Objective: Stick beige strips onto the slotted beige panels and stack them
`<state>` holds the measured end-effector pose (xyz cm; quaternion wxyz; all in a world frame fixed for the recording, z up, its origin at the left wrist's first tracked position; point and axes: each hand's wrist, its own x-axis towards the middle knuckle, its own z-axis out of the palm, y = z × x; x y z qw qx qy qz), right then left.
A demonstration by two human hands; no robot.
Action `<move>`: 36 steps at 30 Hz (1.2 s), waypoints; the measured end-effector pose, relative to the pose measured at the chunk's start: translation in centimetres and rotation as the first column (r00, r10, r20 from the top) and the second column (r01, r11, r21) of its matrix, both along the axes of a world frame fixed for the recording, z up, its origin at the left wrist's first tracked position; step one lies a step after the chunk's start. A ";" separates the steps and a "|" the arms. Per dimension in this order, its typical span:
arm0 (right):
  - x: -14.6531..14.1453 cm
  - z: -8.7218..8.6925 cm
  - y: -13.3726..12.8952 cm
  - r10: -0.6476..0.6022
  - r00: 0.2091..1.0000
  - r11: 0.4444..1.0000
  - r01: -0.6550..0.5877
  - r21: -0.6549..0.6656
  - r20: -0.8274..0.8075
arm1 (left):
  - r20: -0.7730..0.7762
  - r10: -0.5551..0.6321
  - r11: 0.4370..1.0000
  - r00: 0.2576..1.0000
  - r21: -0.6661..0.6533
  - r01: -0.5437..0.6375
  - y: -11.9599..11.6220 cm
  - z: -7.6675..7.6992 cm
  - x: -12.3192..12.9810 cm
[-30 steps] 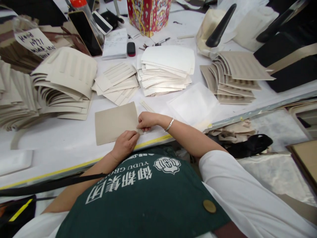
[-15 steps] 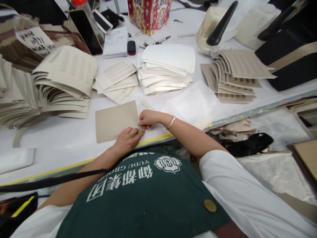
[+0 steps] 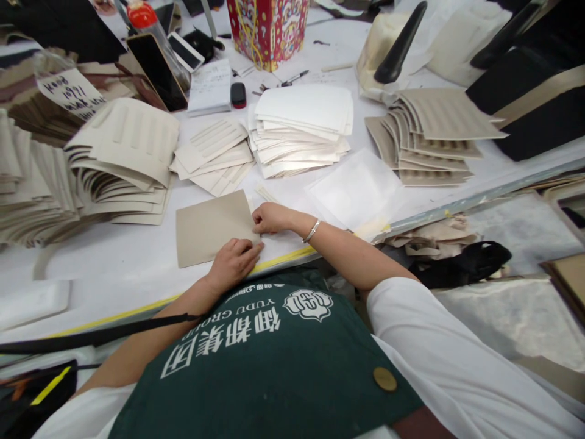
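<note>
A flat beige sheet lies on the white table near its front edge. My left hand rests on the sheet's lower right corner, its fingers bent and close together, pressing down. Just beyond it, my right hand is closed in a pinch at the sheet's right edge. Whatever sits between those fingertips is hidden. Thin pale strips lie right behind the right hand. To its right is a translucent white sheet.
Behind stand a white stack, a small beige pile, ribbed beige pieces at left and right. Farther back are a phone, a notepad and a red patterned box. Yellow tape lines the front edge.
The view has shifted slightly. Both hands stay at the sheet's right side, with the right hand's fingers a little more closed against its edge.
</note>
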<state>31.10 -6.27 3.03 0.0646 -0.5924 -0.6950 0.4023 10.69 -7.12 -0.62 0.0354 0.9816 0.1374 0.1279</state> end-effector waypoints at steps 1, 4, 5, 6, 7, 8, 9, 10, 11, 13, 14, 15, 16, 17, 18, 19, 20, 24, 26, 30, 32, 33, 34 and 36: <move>-0.1 0.0 0.0 0.006 1.000 1.000 -0.006 0.008 0.022 | 0.008 0.038 0.999 0.999 -0.005 -0.038 0.0 -0.1 0.2; -0.3 0.1 0.3 0.032 0.996 0.999 -0.035 0.026 0.087 | -0.014 0.134 0.991 0.991 0.028 -0.133 -0.1 -0.2 1.0; -0.3 0.2 0.4 0.044 0.994 0.999 -0.047 0.022 0.101 | -0.029 0.151 0.988 0.988 0.047 -0.149 -0.1 -0.2 1.2; -0.3 0.3 0.6 0.058 0.993 0.998 -0.059 0.012 0.108 | -0.040 0.162 0.985 0.986 0.064 -0.159 -0.1 -0.3 1.4; -0.2 0.3 0.7 0.068 0.991 0.998 -0.069 0.003 0.112 | -0.046 0.169 0.983 0.985 0.075 -0.165 -0.1 -0.3 1.6; -0.2 0.4 1.0 0.074 0.990 0.997 -0.075 0.001 0.116 | -0.051 0.172 0.983 0.984 0.078 -0.168 -0.1 -0.3 1.7; 0.0 0.5 1.2 0.073 0.990 0.997 -0.075 0.011 0.122 | -0.051 0.175 0.982 0.983 0.075 -0.170 -0.1 -0.3 1.7; 0.1 0.5 1.5 0.064 0.990 0.997 -0.068 0.028 0.128 | -0.051 0.177 0.982 0.983 0.068 -0.174 -0.1 -0.3 1.7; 0.2 0.6 1.8 0.049 0.990 0.997 -0.056 0.048 0.134 | -0.051 0.182 0.982 0.982 0.058 -0.179 -0.1 -0.3 1.7; 0.4 0.5 2.3 0.026 0.989 0.997 -0.036 0.065 0.143 | -0.050 0.194 0.981 0.980 0.036 -0.193 0.0 -0.3 1.7; 0.5 0.5 2.5 0.023 0.989 0.998 -0.032 0.060 0.145 | -0.049 0.199 0.980 0.979 0.025 -0.198 0.0 -0.3 1.7; 0.5 0.5 2.7 0.024 0.989 0.998 -0.032 0.051 0.148 | -0.049 0.201 0.980 0.978 0.013 -0.200 0.0 -0.2 1.7; 0.5 0.5 2.8 0.028 0.988 0.998 -0.035 0.043 0.154 | -0.050 0.200 0.980 0.979 0.000 -0.200 0.1 -0.2 1.7; 0.4 0.5 2.9 0.032 0.987 0.998 -0.039 0.039 0.160 | -0.050 0.200 0.980 0.979 -0.014 -0.201 0.1 -0.2 1.7; 0.3 0.5 2.9 0.034 0.986 0.998 -0.041 0.039 0.166 | -0.053 0.200 0.979 0.978 -0.027 -0.201 0.2 -0.2 1.7; 0.3 0.5 3.0 0.033 0.985 0.998 -0.041 0.041 0.170 | -0.057 0.202 0.978 0.978 -0.039 -0.204 0.3 -0.2 1.8; 0.2 0.6 3.0 0.031 0.985 0.998 -0.039 0.042 0.171 | -0.062 0.204 0.977 0.977 -0.051 -0.207 0.4 -0.3 1.8; 0.3 0.5 3.1 0.011 0.989 1.000 -0.016 0.026 0.151 | -0.091 0.205 0.971 0.975 -0.103 -0.214 0.7 -0.2 1.7; 0.4 0.1 3.2 -0.004 0.994 1.000 0.005 -0.004 0.106 | -0.104 0.206 0.967 0.973 -0.131 -0.219 0.8 -0.2 1.7; 0.5 -0.5 3.3 -0.024 0.999 0.999 0.026 -0.039 0.041 | -0.110 0.194 0.966 0.975 -0.152 -0.209 0.8 0.0 1.8; 0.4 -0.4 3.3 -0.012 0.997 0.999 0.014 -0.029 0.074 | -0.118 0.175 0.968 0.977 -0.159 -0.193 0.8 0.2 1.8; 0.3 -0.2 3.3 -0.001 0.995 1.000 0.004 -0.028 0.097 | -0.131 0.167 0.969 0.977 -0.163 -0.188 0.8 0.2 1.9; 0.2 0.1 3.4 0.015 0.993 0.999 -0.011 -0.032 0.115 | -0.147 0.163 0.968 0.975 -0.166 -0.187 0.9 0.3 1.9; 0.1 0.7 3.7 0.054 0.989 0.997 -0.047 -0.054 0.140 | -0.182 0.175 0.963 0.968 -0.173 -0.206 1.0 0.4 2.1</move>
